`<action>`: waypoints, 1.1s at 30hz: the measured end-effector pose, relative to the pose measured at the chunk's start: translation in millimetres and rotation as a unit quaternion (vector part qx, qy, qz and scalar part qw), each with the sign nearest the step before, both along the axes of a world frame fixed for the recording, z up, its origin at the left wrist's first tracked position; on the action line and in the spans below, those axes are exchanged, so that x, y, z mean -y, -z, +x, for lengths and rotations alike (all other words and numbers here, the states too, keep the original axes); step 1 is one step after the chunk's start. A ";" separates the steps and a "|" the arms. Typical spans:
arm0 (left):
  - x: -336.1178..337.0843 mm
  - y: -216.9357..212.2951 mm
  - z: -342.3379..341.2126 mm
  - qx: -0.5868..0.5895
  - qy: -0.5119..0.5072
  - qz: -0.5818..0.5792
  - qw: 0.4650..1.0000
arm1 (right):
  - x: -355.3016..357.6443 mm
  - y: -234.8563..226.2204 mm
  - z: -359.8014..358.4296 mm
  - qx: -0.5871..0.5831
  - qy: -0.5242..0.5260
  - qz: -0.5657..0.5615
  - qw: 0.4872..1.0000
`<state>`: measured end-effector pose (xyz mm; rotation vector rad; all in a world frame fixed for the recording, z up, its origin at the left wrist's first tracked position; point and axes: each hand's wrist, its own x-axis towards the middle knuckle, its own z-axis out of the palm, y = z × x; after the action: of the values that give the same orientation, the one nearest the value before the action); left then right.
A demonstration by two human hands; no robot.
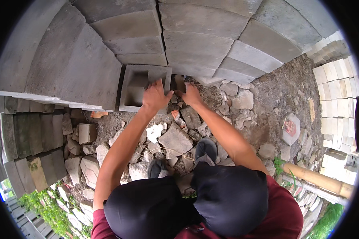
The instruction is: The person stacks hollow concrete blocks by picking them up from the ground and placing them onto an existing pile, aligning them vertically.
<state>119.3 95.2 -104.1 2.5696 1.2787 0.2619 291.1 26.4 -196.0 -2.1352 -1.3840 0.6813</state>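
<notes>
A hollow grey concrete block (128, 85) sits at the foot of a tall stack, its open cavity facing up toward me. My left hand (156, 95) lies over its near right part, fingers spread and the thumb held out to the right. The hand hides that corner of the block. Just right of it, my right hand (190, 95) is low over the rubble, with fingers apart and the thumb pointing left. Its thumb and fingertips are beside a small brownish fragment (178, 83); whether they touch it I cannot tell. Neither hand visibly grips anything.
Stacked grey blocks (199, 47) rise ahead, with another stack (73, 59) close at left. Broken rubble (175, 140) surrounds my shoes (206, 149). Pale stacked blocks (335, 91) stand far right, near a bamboo pole (319, 179). More blocks (36, 135) lie left.
</notes>
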 end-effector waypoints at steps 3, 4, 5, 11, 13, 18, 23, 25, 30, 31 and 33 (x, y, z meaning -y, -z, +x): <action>-1.9 3.1 18.6 -0.032 -0.042 -0.087 0.995 | 0.5 -3.1 4.9 0.025 0.006 -0.018 1.000; -1.7 3.7 22.8 -0.028 -0.039 -0.093 0.995 | 1.9 -3.3 9.9 0.037 -0.001 0.000 0.999; -2.2 4.6 22.8 -0.027 -0.037 -0.097 0.994 | 1.7 -3.1 11.0 0.046 -0.011 0.019 0.999; -5.3 4.2 20.8 -0.002 -0.039 -0.098 0.994 | 7.1 -4.3 18.1 0.126 -0.067 0.053 0.988; -6.2 4.5 17.0 0.025 -0.043 -0.084 0.995 | 9.0 -2.0 21.1 0.151 -0.083 0.061 0.983; -10.8 -4.3 11.5 0.033 -0.059 -0.098 0.993 | 15.3 -7.3 14.5 0.188 -0.054 0.177 0.964; -9.6 -4.2 10.4 0.044 -0.066 -0.084 0.993 | 35.8 0.2 -26.6 0.144 -0.113 0.083 0.980; -8.5 -1.0 13.1 0.051 -0.061 -0.083 0.993 | 38.8 9.1 -29.8 0.153 -0.093 0.094 0.979; -12.1 -5.1 13.2 0.027 -0.054 -0.098 0.993 | 9.1 5.8 -27.1 0.077 -0.064 0.121 0.988; -12.0 -5.0 12.9 0.026 -0.056 -0.106 0.993 | 0.1 1.4 -27.9 0.039 -0.056 0.102 0.992; -9.9 -1.8 8.9 0.023 -0.059 -0.112 0.992 | -7.1 -2.1 -33.6 0.003 -0.051 0.073 0.996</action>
<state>128.2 105.2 -102.3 2.2927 1.3623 0.1884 257.5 33.4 -193.9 -1.9664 -1.5065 0.5925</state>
